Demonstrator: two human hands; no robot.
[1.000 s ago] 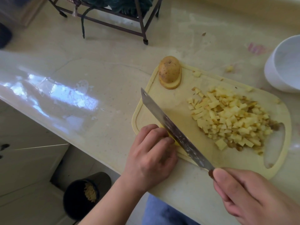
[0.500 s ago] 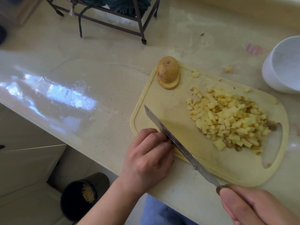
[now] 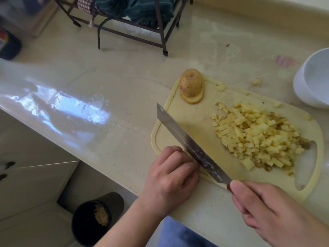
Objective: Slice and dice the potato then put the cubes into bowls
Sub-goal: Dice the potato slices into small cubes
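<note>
On the pale yellow cutting board (image 3: 195, 122) lies a heap of diced potato cubes (image 3: 256, 138) toward its right half. A potato end piece (image 3: 191, 85) with skin sits cut face down at the board's far left corner. My right hand (image 3: 272, 211) grips the handle of a long knife (image 3: 188, 145), whose blade crosses the board's near left part. My left hand (image 3: 170, 177) has curled fingers holding down a potato piece at the board's near edge, right against the blade; that piece is almost wholly hidden under the fingers.
A white bowl (image 3: 313, 79) stands on the counter at the far right. Stray cubes (image 3: 256, 82) lie between board and bowl. A dark metal rack (image 3: 124, 24) with cloth stands at the back. Below the counter edge a black bin (image 3: 96, 220) holds peelings.
The knife slid back toward me and then forward again beside my left fingers, its tip now farther up the board. My left hand stays on the potato piece.
</note>
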